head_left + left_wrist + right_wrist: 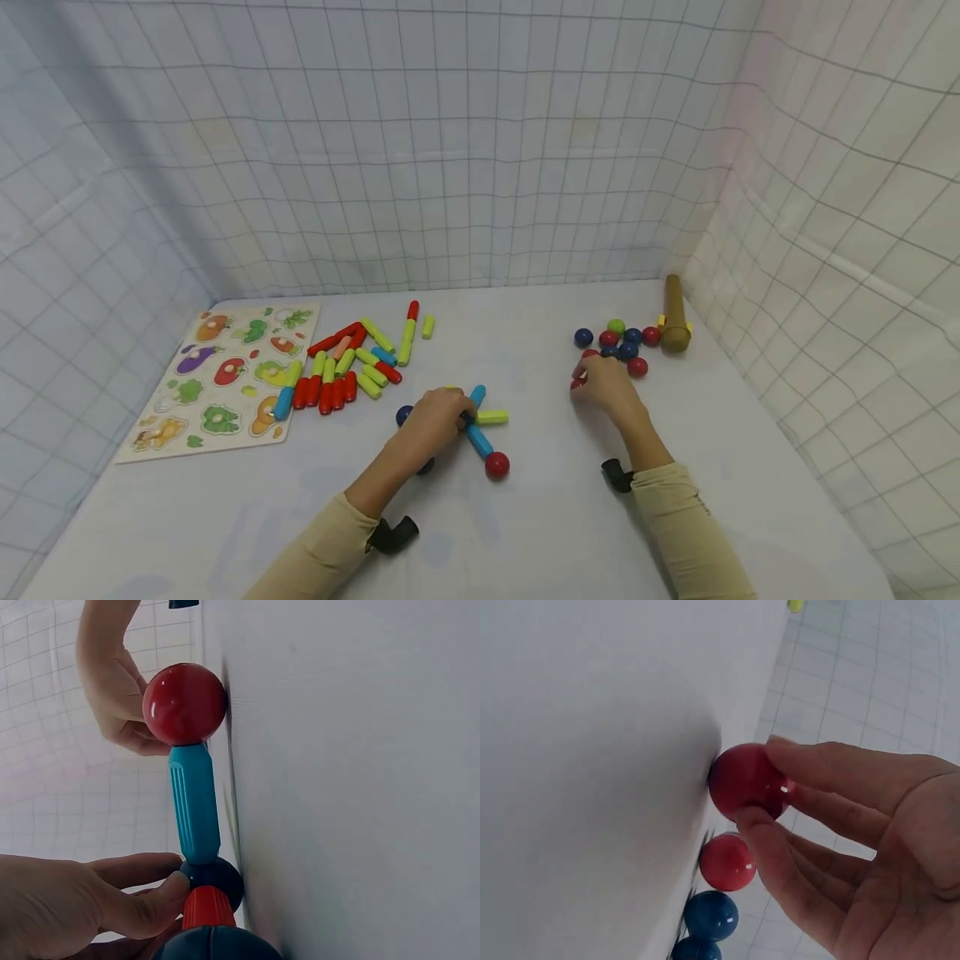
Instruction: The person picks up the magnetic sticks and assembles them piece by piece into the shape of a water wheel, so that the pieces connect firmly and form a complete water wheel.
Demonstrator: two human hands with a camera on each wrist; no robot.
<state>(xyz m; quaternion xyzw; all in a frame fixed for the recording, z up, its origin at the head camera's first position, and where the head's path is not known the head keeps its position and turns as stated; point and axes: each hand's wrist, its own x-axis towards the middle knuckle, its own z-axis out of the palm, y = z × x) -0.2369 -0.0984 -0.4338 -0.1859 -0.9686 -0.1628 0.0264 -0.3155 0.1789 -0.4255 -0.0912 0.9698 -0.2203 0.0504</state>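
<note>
both hands are grasping, the left hand (433,423) a dark blue ball (226,877), the right hand (609,383) a red ball (742,780)

Creased white walls (480,192) with dark grid lines, on 3 sides of a white table (547,533).

You wear tan sleeves (322,546). Before you are a glossy red ball (742,782), a bright blue rod (196,802), a navy ball (217,874) and a red rod (210,906). Your backdrop (480,150) shows a grey grid on white; the tube (674,312) looks olive-brown, though small in view.
</note>
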